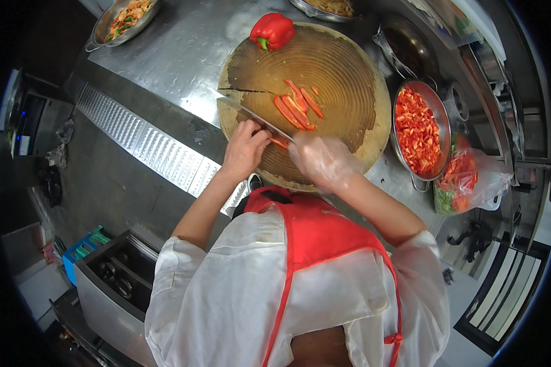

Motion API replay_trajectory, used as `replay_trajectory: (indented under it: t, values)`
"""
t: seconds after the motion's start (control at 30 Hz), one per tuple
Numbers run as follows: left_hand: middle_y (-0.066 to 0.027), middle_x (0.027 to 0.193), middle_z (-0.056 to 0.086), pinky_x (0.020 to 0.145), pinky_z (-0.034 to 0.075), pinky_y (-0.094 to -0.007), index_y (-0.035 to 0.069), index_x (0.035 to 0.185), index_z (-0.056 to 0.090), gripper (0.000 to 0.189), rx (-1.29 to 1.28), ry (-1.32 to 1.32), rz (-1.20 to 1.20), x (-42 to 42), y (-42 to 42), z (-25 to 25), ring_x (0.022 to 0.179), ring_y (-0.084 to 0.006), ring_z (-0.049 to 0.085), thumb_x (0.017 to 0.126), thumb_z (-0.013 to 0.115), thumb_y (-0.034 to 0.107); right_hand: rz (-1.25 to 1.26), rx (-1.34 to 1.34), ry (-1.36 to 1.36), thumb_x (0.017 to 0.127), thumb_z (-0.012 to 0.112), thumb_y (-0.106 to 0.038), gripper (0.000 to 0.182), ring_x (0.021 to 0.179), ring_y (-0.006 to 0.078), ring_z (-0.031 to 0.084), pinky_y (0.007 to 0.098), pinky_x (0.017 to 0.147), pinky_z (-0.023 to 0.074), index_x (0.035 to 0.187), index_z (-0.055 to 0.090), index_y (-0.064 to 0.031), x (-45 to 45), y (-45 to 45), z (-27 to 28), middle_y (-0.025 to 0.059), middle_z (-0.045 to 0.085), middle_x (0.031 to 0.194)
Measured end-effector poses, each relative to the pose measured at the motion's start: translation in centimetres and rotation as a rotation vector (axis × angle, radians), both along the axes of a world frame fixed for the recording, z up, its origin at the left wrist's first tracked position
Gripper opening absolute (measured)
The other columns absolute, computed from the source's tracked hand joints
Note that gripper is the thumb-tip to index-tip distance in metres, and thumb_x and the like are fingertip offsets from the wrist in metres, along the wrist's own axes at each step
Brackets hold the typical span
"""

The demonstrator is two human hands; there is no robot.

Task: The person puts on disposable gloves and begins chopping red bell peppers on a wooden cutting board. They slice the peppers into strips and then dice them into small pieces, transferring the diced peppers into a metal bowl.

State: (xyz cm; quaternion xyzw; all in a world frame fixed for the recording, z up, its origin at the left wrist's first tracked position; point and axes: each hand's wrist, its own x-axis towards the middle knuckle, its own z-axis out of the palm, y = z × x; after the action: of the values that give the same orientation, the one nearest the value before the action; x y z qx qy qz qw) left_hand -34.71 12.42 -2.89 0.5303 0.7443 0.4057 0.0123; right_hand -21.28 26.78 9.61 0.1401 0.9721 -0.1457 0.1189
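My right hand [323,160], in a clear plastic glove and blurred, is closed around the handle of a kitchen knife [261,120]. The blade points up and to the left, over the near left part of a round wooden chopping block [349,91]. Just beside the blade, my bare left hand [248,147] rests with curled fingers on a piece of red pepper [280,143], mostly hidden by fingers and knife. Several red pepper strips [296,108] lie on the block beyond the blade. A whole red bell pepper [272,32] with a green stem sits at the block's far edge.
Right of the block stands a metal colander [397,144] of chopped red pepper, beside a plastic bag [486,176] of peppers. A metal bowl [418,39] with dark contents is behind. Another colander [140,27] of mixed food stands far left on the steel table [183,55].
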Motion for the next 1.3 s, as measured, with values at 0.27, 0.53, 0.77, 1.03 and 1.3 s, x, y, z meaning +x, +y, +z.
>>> replay_trajectory:
  t: [0.27,0.53,0.77,1.03,1.3]
  values:
    - [-0.0127,0.113,0.061,0.089,0.047,-0.0428,0.007,0.093,0.067,0.016,0.067,0.077,0.095,-0.5,0.3,2.0,0.105,-0.0342,0.055,0.079,0.075,0.008,-0.241,-0.037,0.126,0.099,0.049,-0.032,0.034,0.082,0.0444,0.068,0.0536,0.076,0.0542,0.098,0.064,-0.002,-1.2,3.7,0.9,0.0268,0.068,0.086]
    - [-0.0075,0.1,0.061,0.082,0.048,-0.0388,0.007,0.093,0.069,0.015,-0.116,0.036,-0.062,-1.3,0.1,1.4,0.097,-0.0292,0.056,0.079,0.075,0.01,-0.151,0.024,0.21,0.097,0.053,-0.028,0.028,0.066,0.0446,0.065,0.054,0.064,0.0524,0.089,0.061,-0.0025,2.5,2.6,3.0,0.0251,0.065,0.072]
    - [-0.0066,0.091,0.056,0.078,0.049,-0.0381,0.01,0.098,0.073,0.023,-0.081,0.068,-0.071,-1.0,-2.6,2.1,0.092,-0.0269,0.055,0.076,0.068,0.003,-0.068,0.034,0.24,0.096,0.053,-0.026,0.026,0.063,0.042,0.065,0.0518,0.061,0.0527,0.085,0.059,-0.0033,3.6,1.6,3.5,0.0229,0.064,0.068]
    - [-0.0093,0.099,0.055,0.08,0.05,-0.0398,0.008,0.097,0.07,0.02,-0.156,0.102,-0.032,-0.1,-2.6,1.9,0.097,-0.03,0.054,0.08,0.063,0.003,0.02,0.038,0.217,0.093,0.055,-0.021,0.021,0.064,0.0387,0.068,0.049,0.059,0.0549,0.082,0.059,-0.0029,1.6,0.0,1.1,0.0209,0.067,0.07]
    - [-0.0095,0.095,0.056,0.079,0.05,-0.0408,0.01,0.098,0.071,0.019,-0.072,0.098,0.045,0.5,-2.4,1.9,0.093,-0.0308,0.055,0.08,0.067,0.004,-0.035,-0.045,0.101,0.096,0.053,-0.027,0.028,0.069,0.0435,0.066,0.0527,0.065,0.0531,0.084,0.059,-0.0018,-0.5,-1.1,-0.5,0.025,0.065,0.073]
